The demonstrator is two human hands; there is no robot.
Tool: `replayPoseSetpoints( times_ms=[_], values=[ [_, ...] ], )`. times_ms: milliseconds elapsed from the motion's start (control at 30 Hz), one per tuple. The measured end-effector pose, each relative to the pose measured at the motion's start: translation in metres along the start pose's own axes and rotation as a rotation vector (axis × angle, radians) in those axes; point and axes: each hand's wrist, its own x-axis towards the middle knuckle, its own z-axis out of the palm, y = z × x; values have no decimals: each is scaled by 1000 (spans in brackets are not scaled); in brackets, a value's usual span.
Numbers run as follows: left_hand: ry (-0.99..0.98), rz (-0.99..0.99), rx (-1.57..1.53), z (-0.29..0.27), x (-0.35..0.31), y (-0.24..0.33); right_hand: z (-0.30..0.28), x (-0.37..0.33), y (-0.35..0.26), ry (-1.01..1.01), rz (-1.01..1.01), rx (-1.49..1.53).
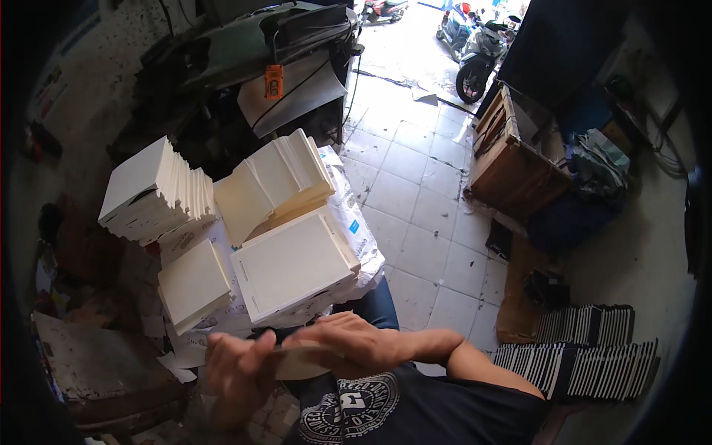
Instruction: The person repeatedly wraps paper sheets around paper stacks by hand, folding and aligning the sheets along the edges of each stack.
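Standing here, I take twelve o'clock to be the bright doorway. Just short of seven, close to the person's dark shirt (pixel 348 404), a cream paper piece (pixel 305 364) is up in both hands. The right hand (pixel 343 337) looks closed on it, fingers laid along the upper edge, perhaps to steady it. The left hand (pixel 243 363) is at the other end, too blurred for me to tell how firmly it grips.

Toward eight lies a squared pile of pages (pixel 293 265); toward ten, a leaning, fanned stack (pixel 278 174), its slant probably letting leaves separate easily. A tall stack (pixel 148 182) stands between nine and ten, and a small pile (pixel 194 283) lies nearer eight. All sit on white wrapping (pixel 368 256), likely there to keep the paper clean and within reach. At four, rows of dark-covered books (pixel 593 367) stand packed close, perhaps so that they prop one another.

As for writing, the shirt carries pale lettering around a round emblem; the squared pile's top page has small print near its edges, too tiny to read; the wrapping bears print and a blue patch (pixel 354 226). The orange control box (pixel 274 81) at eleven shows round buttons
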Motion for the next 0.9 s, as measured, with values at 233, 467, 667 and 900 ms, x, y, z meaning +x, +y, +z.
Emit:
replayPoseSetpoints(
  times_ms=[233, 467, 667, 900],
  values=[
    [162, -465, -36, 75, -89, -5, 39, -35, 33, 43, 463, -239],
    [145, -589, -136, 89, -104, 16, 36, -36, 40, -25, 555, -142],
    [257, -766, -339, 100, -107, 17, 35, -41, 43, 26, 564, 10],
    [339, -526, -296, 110, -95, 14, 33, -39, 38, 152, 536, 23]
  ],
)
